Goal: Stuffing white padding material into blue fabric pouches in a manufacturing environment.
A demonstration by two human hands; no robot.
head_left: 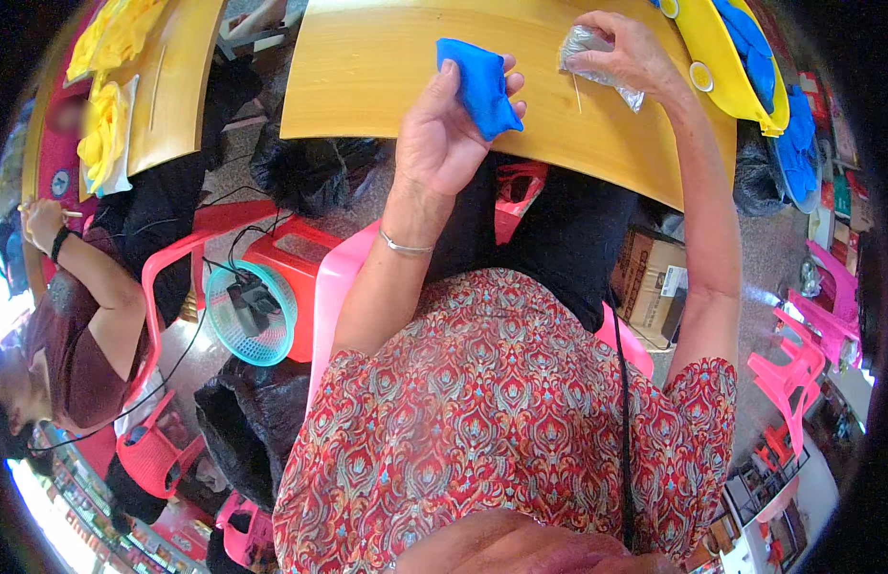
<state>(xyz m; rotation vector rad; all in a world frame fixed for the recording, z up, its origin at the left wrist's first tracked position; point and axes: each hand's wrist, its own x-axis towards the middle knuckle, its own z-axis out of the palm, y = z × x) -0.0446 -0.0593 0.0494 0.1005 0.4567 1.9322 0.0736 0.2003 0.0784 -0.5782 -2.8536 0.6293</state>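
My left hand [442, 145] is raised, palm up, near the front edge of the wooden table [367, 72]. Its thumb and fingers close round a small blue cloth pouch [479, 88], roughly rectangular with a smooth surface. Further right, my right hand [628, 57] reaches down to the tabletop, its thumb and fingers bent round a crumpled silvery packet [584, 41]. Part of the packet shows below the hand; what it contains cannot be seen. A thin pale stick [577, 96] lies beside it.
At the table's right end stands a yellow tray [704, 43] with blue pieces. Another person [90, 316] sits at the left, near a table with yellow cloth pieces [104, 139]. A light-blue plastic basket [241, 346] rests beside a red stool. A cardboard box [650, 277] sits below.
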